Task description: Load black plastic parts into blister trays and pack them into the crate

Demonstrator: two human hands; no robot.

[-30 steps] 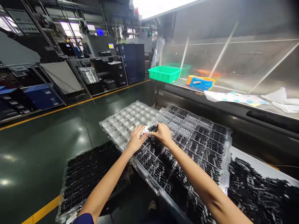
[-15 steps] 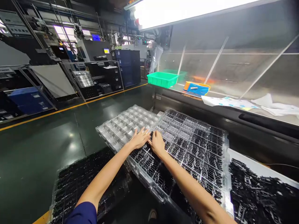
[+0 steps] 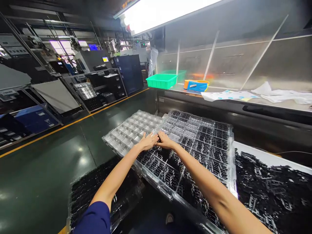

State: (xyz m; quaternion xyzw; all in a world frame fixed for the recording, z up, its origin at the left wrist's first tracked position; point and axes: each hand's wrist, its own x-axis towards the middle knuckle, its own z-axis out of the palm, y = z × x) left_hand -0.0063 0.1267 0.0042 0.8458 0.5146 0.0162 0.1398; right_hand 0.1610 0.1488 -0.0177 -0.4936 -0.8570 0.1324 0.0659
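Observation:
My left hand [image 3: 148,142] lies flat over the left side of the filled clear tray, fingers stretched toward my right hand and holding nothing I can see. Close beside it is my right hand [image 3: 166,141], its thumb apart from its bent fingers. The fingertips of both hands nearly meet over a compartment, and what lies directly under them is hidden. This clear plastic tray [image 3: 231,156] is divided into compartments, many holding rows of thin black parts [image 3: 170,177]. Some compartments toward the back left show a bare patterned bottom. An unfilled clear tray [image 3: 126,130] adjoins it on the left.
Loose black parts [image 3: 273,185] lie heaped at right on a white surface. Another tray of black parts [image 3: 85,191] sits lower left. A green bin [image 3: 161,82], a blue-and-orange holder [image 3: 196,85] and papers [image 3: 229,95] rest on the back ledge.
The head view has turned slightly right. My right hand has gone from a closer-curled grip to fingers reaching left, with the thumb apart. My left hand stays beside it.

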